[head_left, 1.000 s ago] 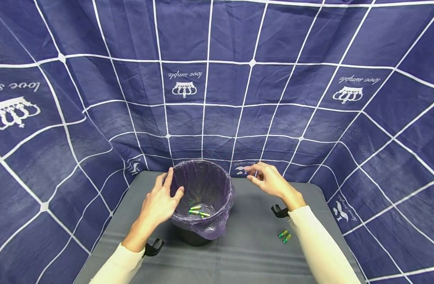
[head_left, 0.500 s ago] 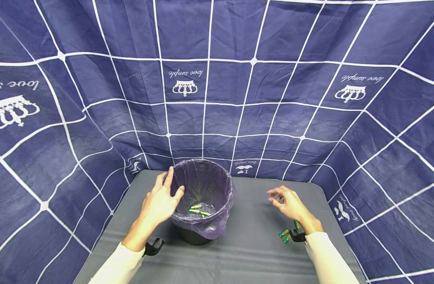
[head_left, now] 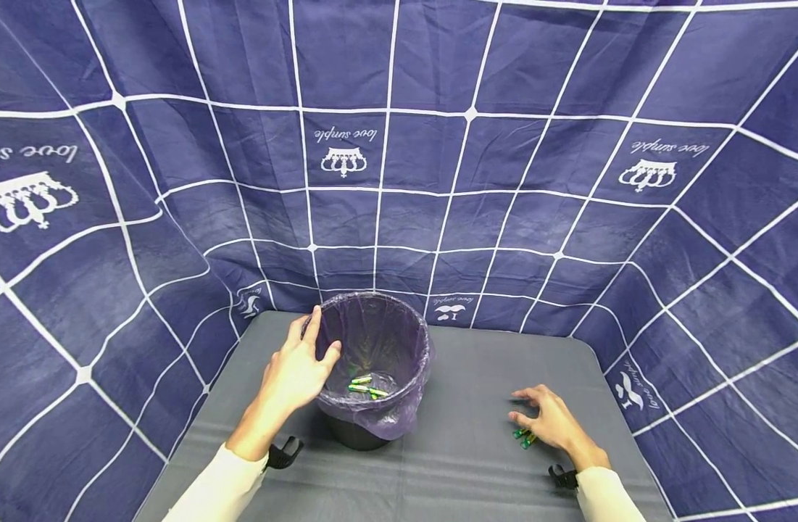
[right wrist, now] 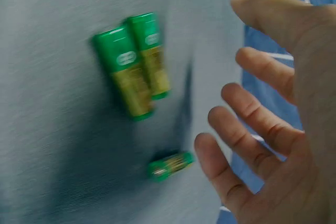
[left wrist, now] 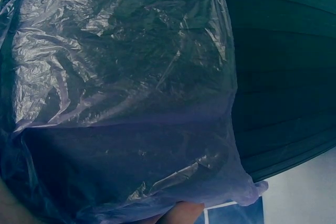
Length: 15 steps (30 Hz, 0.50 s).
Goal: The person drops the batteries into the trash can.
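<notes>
My left hand [head_left: 296, 373] holds the left rim of a black trash bin [head_left: 356, 435] lined with a purple plastic bag [head_left: 399, 422], its thumb over the opening. In the left wrist view the crinkled liner [left wrist: 121, 61] covers much of the bin's ribbed side [left wrist: 283, 77], and a fingertip [left wrist: 184, 212] shows below it. My right hand [head_left: 549, 417] hovers over the table at the right with spread, slightly bent fingers and nothing in them. Beneath it lie green-and-gold batteries: a side-by-side pair [right wrist: 126, 69] and a single battery [right wrist: 170, 166], which the hand hides in the head view.
Several batteries [head_left: 359, 388] lie at the bottom of the bin. A grey cloth covers the table [head_left: 464, 464]. Blue cloth with a white grid [head_left: 412, 225] encloses the back and both sides. Each wrist wears a black strap [head_left: 562, 476].
My right hand has moved from beside the bin, out to the right and toward me, down over the batteries. My left hand has stayed on the bin's rim.
</notes>
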### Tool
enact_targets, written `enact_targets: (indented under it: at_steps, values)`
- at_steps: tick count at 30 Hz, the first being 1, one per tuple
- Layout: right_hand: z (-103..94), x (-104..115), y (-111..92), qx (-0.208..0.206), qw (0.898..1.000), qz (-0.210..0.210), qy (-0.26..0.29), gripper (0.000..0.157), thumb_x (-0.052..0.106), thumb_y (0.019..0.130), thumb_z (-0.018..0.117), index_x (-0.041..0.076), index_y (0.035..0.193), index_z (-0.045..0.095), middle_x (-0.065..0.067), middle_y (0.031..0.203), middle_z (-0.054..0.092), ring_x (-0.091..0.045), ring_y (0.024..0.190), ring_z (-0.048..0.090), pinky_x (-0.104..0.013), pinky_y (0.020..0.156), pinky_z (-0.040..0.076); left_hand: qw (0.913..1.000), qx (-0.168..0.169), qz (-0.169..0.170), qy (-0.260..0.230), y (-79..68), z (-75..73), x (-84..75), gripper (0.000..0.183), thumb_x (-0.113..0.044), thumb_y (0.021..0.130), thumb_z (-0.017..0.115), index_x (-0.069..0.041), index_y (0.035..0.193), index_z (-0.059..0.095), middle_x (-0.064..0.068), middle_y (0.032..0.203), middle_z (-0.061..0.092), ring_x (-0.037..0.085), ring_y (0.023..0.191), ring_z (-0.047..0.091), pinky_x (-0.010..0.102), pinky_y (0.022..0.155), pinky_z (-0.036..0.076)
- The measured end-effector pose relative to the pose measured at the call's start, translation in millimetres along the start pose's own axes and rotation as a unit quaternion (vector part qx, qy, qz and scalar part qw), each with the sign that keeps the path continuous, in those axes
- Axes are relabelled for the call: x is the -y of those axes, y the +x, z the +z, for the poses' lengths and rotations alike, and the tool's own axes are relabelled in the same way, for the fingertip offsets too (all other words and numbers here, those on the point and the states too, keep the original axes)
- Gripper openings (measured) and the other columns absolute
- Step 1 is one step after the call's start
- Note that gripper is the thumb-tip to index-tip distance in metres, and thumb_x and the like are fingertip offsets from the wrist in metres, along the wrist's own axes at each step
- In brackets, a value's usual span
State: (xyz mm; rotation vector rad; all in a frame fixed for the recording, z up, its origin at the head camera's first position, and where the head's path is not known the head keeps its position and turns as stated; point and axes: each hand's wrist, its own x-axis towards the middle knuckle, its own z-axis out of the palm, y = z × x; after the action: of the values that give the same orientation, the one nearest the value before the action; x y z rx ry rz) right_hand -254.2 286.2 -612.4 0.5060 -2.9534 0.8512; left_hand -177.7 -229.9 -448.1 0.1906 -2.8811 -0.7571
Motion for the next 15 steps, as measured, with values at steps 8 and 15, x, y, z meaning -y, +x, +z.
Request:
enact_targets:
  at_steps: [8,15]
  values:
    - [16.5,-14,-19,0.019,0.999,0.04,-0.023,0.054,0.04,0.083,0.107,0.017,0.128,0.087,-0.003,0.115,0.074,-0.019,0.104,0.069,-0.042,0.091,0.058,1.0,0.002,-0.004,0.0,-0.6,0.9,0.6,0.086,-0.053,0.118,0.057,-0.022,0.189,0.02,0.018,0.187,0.035,0.07,0.133,0.07,0.08,0.111,0.056]
    - [23.5,-18,-21,-0.001,0.999,0.033,-0.008,0.047,0.031,0.08,0.109,0.017,0.12,0.088,0.001,0.105,0.072,-0.012,0.094,0.065,-0.034,0.085,0.057,1.0,0.001,-0.004,-0.002,0.1,0.9,0.5,0.086,-0.055,0.117,0.055,-0.023,0.189,0.02,0.017,0.187,0.035,0.07,0.133,0.07,0.08,0.111,0.056]
